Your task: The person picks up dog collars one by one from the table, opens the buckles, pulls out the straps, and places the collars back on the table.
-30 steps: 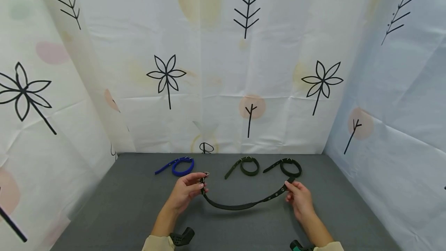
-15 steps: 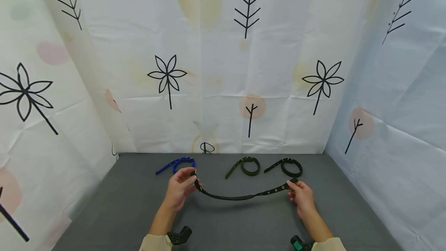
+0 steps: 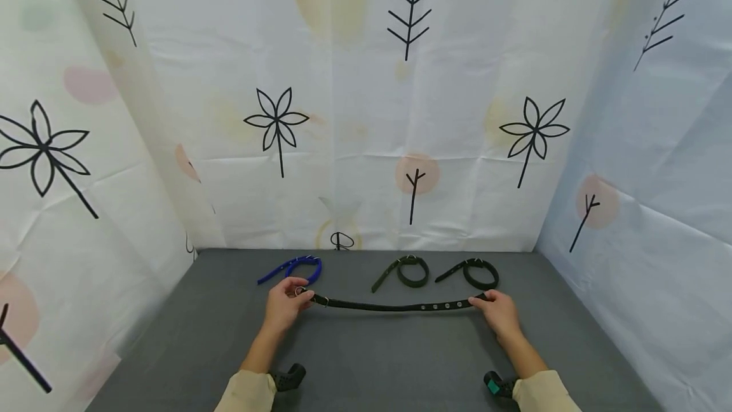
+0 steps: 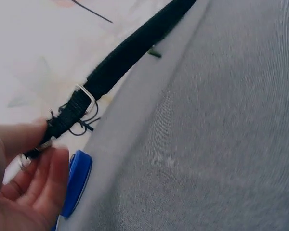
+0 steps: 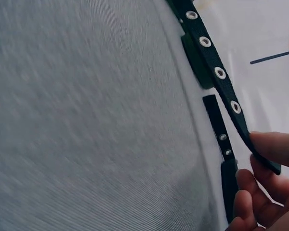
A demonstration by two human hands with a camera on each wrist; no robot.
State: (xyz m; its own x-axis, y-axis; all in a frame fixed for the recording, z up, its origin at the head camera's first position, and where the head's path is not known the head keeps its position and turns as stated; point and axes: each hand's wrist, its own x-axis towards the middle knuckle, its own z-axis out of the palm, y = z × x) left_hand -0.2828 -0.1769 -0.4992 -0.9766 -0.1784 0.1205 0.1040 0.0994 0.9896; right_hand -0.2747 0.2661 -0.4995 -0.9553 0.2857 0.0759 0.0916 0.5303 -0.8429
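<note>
the dark strap (image 3: 389, 308) hangs between the 2 hands over the middle of the grey table (image 3: 389, 361), nearly straight with a slight sag. it looks lifted off the surface, though the gap beneath is hard to judge.

the left hand (image 3: 283, 304) pinches the buckle end between thumb and fingertips, with a metal loop (image 4: 93, 100) just beyond the grip. the right hand (image 3: 499, 311) pinches the plain tip between thumb and fingers, a bit of the end poking past the thumb, and its lower fingers are curled. holding the 2 ends probably serves to draw the length out flat, and it leaves the row of eyelets (image 5: 205, 37) uncovered.

3 coiled straps lie along the far side, each with its tail pointing left: a blue strap (image 3: 278, 271), a green strap (image 3: 413, 283) and a black strap (image 3: 482, 285). the matching angles suggest a deliberate row.

the table's back edge, where the patterned cloth (image 3: 343, 113) hangs, is just behind that row, so there is little depth to move away. the left hand overlaps the blue coil in view; contact is unclear. more room lies on the near side, between the forearms.
</note>
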